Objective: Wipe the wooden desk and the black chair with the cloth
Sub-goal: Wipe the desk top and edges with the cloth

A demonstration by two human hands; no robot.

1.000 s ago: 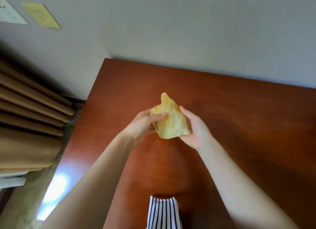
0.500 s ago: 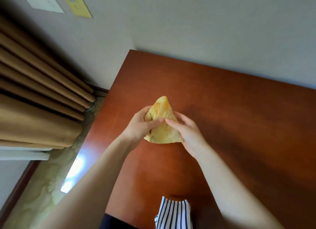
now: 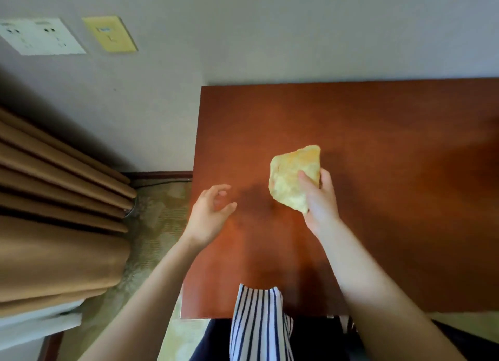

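Observation:
A yellow cloth (image 3: pixel 290 177), bunched into a lump, is held above the reddish-brown wooden desk (image 3: pixel 391 144). My right hand (image 3: pixel 320 201) grips its lower right part, thumb across the front. Over the desk's left edge hovers my left hand (image 3: pixel 209 215), apart from the cloth, with loosely curled fingers and nothing in them. The black chair is not in view.
Brown curtains (image 3: pixel 54 212) hang at the left over patterned green carpet (image 3: pixel 159 220). The grey wall (image 3: pixel 270 31) behind the desk carries a white socket plate (image 3: pixel 40 36) and a yellow plate (image 3: pixel 109 34). A striped cloth strip (image 3: pixel 259 323) hangs from my body over the desk's near edge.
My left hand has let go of the cloth and moved left. The right hand alone now holds it, shifted right. The view has turned toward the desk's left part.

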